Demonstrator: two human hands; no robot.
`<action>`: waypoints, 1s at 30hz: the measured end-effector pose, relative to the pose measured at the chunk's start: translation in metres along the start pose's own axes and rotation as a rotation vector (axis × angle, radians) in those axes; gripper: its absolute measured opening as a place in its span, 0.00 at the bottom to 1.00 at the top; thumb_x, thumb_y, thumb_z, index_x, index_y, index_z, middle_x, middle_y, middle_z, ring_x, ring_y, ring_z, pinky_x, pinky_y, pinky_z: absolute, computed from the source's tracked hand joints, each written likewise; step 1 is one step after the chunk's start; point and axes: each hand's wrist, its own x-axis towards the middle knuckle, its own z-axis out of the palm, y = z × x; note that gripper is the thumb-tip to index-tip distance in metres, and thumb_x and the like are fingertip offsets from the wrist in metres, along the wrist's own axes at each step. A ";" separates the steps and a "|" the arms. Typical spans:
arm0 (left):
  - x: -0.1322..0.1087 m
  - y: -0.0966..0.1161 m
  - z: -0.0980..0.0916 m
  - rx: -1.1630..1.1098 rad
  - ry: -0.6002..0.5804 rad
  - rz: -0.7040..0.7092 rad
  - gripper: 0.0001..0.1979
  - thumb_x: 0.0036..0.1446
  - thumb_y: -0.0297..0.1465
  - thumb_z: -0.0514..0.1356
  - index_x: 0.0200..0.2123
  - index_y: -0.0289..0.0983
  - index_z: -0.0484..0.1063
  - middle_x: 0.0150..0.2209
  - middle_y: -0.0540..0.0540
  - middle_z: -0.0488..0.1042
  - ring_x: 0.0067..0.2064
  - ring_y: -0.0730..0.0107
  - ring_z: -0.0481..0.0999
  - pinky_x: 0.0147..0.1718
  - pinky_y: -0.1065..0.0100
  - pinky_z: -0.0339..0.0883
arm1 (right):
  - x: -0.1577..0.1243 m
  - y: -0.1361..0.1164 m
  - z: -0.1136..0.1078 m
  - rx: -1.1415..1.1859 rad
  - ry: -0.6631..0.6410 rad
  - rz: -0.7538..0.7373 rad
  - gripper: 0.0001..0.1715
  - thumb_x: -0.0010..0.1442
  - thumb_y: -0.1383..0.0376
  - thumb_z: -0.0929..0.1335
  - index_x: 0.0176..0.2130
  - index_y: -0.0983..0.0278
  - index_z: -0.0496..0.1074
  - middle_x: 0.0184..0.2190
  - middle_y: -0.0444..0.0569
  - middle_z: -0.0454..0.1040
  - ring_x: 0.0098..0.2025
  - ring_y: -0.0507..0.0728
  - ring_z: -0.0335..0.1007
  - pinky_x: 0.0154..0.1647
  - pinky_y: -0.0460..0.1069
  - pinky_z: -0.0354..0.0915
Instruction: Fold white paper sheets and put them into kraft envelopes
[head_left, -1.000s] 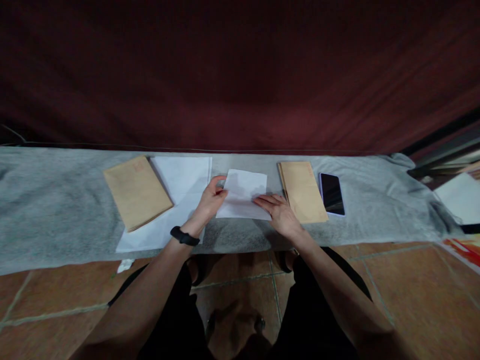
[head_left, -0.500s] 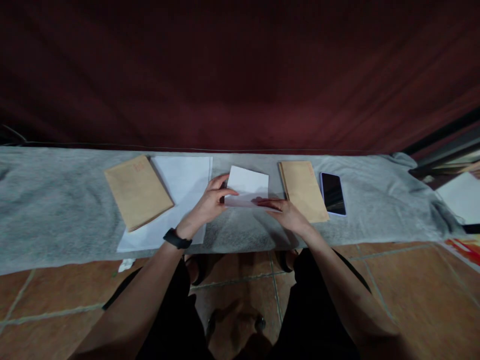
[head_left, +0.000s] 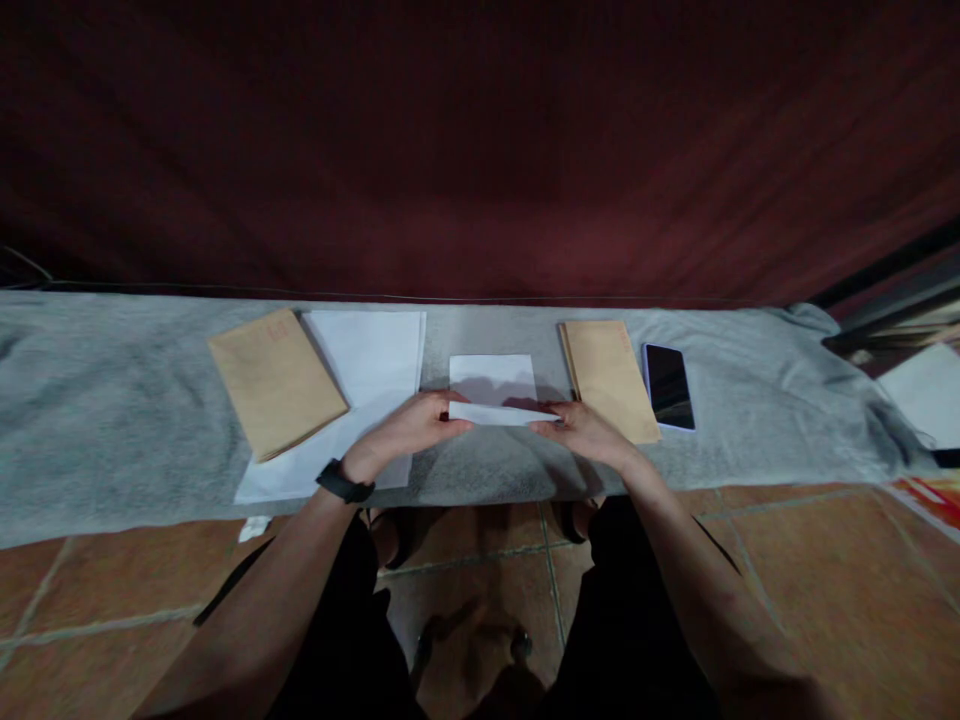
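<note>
A person bends over a narrow counter point(head_left: 765, 410) draped in gray cloth point(head_left: 105, 420), both bare hands at work on a small white sheet point(head_left: 491, 373) that lies left of the phone point(head_left: 669, 387), past the nearer brown envelopes. The left hand point(head_left: 435, 420), on the sheet's far side from the phone, grips its end with the thumb toward the wearer and the fingers behind. The right hand point(head_left: 571, 425), on the side toward the phone, pinches the opposite end in a matching hold. Between them the sheet's near part is turned up into a slim band, while the rest spreads behind it.

A narrow stack of brown envelopes point(head_left: 609, 382), red print near its top, rests just left of the phone, close to the right hand. Well to the phone's left, larger white paper point(head_left: 371, 360) sits partly beneath a wider brown envelope stack point(head_left: 277, 385). A black band point(head_left: 345, 481) circles the left wrist.

Beyond the phone hangs a dark red curtain point(head_left: 480, 160). On the wearer's side of it, dark trousers point(head_left: 630, 620) show above a tiled floor point(head_left: 840, 560). Well to the phone's right are a pale sheet point(head_left: 926, 395) and red-and-orange printed matter point(head_left: 934, 503).
</note>
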 end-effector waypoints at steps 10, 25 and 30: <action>0.016 -0.006 0.009 -0.244 0.259 -0.253 0.18 0.54 0.47 0.64 0.25 0.38 0.76 0.22 0.52 0.69 0.25 0.72 0.64 0.22 0.71 0.55 | 0.022 0.013 0.024 -0.042 0.200 0.111 0.10 0.62 0.56 0.66 0.38 0.58 0.73 0.26 0.41 0.75 0.29 0.54 0.71 0.30 0.47 0.64; 0.019 0.002 0.010 0.074 0.275 -0.383 0.14 0.52 0.38 0.61 0.19 0.41 0.65 0.18 0.54 0.61 0.22 0.71 0.60 0.24 0.68 0.48 | 0.027 -0.001 0.031 -0.475 0.124 0.206 0.08 0.64 0.62 0.65 0.37 0.57 0.75 0.25 0.46 0.76 0.26 0.56 0.70 0.28 0.48 0.58; 0.016 0.000 0.006 0.063 0.137 -0.362 0.03 0.46 0.33 0.61 0.27 0.40 0.73 0.22 0.53 0.69 0.25 0.70 0.66 0.25 0.69 0.54 | 0.026 -0.006 0.025 -0.447 -0.029 0.214 0.10 0.65 0.62 0.64 0.37 0.60 0.76 0.31 0.45 0.80 0.32 0.55 0.74 0.32 0.46 0.61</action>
